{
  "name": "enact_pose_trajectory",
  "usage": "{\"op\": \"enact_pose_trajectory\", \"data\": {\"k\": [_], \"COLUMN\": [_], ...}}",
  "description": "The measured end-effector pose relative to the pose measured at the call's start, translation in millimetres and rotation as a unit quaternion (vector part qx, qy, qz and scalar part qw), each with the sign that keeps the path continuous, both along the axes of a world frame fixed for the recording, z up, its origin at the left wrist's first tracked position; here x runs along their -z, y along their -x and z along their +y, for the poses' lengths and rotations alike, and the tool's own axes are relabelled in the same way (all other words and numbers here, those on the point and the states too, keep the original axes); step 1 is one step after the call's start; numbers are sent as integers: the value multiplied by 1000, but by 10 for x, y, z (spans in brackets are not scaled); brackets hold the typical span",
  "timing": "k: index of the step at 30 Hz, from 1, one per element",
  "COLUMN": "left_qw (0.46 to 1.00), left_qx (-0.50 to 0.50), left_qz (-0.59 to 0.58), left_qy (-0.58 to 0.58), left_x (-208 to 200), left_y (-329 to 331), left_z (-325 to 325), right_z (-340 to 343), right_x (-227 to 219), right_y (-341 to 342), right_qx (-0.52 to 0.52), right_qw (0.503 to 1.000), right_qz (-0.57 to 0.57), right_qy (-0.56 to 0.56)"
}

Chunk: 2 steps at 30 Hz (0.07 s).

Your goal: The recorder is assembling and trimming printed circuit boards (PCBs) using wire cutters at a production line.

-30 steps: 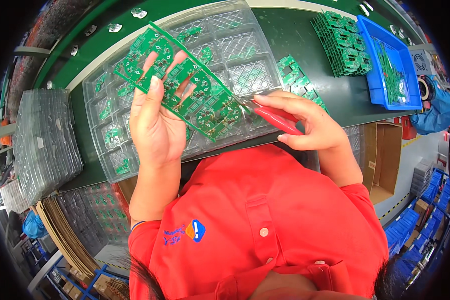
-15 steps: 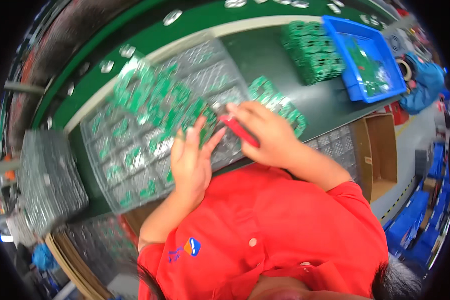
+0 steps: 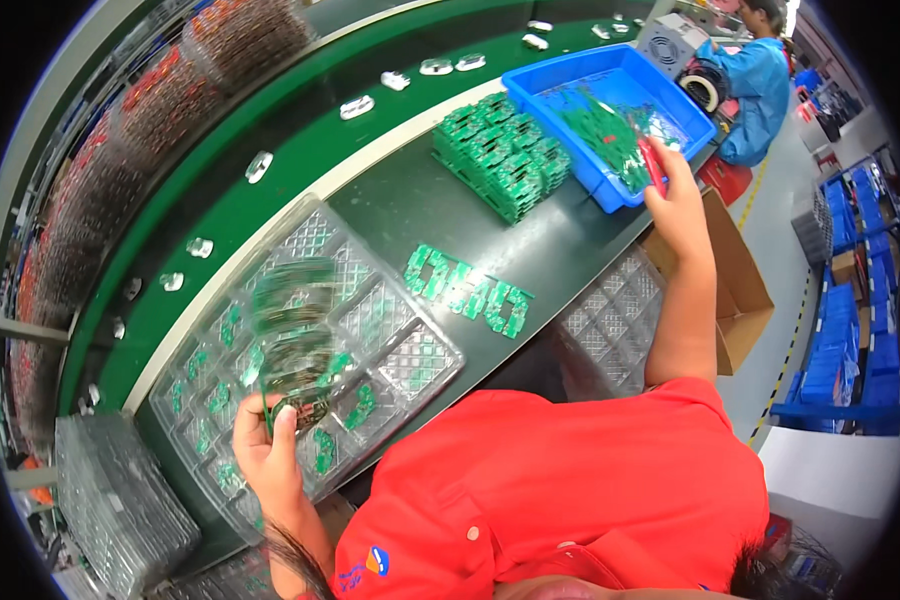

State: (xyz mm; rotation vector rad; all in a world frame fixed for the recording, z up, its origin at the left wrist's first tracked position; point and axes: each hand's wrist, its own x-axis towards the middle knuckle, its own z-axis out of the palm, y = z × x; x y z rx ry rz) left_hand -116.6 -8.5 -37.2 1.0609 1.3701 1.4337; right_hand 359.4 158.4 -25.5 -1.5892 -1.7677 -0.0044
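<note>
My left hand (image 3: 268, 455) is closed on the lower end of a green circuit board panel (image 3: 295, 305), which is tilted up and smeared by motion. Beneath it lies a clear plastic tray (image 3: 415, 360) with small green boards in several of its compartments. My right hand (image 3: 682, 205) grips red-handled pliers (image 3: 654, 168) over the near right side of a blue bin (image 3: 610, 195). Green board pieces (image 3: 600, 135) lie in that bin; the pliers' jaws cannot be made out against them. Another green panel (image 3: 467, 288) rests flat on the dark table, right of the tray.
A tall stack of green panels (image 3: 500, 155) stands beside the bin. Behind the table runs a green conveyor (image 3: 310, 125) carrying small clear parts. Stacked trays (image 3: 120, 500) sit at the left end, an open cardboard box (image 3: 740, 285) at the right. A person in blue (image 3: 755, 90) works farther off.
My hands have parted: the right one, with the pliers, has gone from the tray to the bin. The left has moved left and down with the panel. The whole view has shifted too.
</note>
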Motion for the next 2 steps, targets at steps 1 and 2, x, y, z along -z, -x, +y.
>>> {"op": "enact_pose_trajectory", "data": {"k": [1, 2], "left_qw": [998, 991], "left_qx": [10, 20], "left_qz": [62, 123], "left_qy": [24, 50], "left_x": [-86, -169], "left_y": [28, 50], "left_z": [-9, 10], "right_z": [14, 24], "right_x": [10, -18], "right_y": [98, 230], "right_qx": [-63, -123], "right_qw": [986, 944], "right_qz": [150, 297], "right_qy": [38, 79]}}
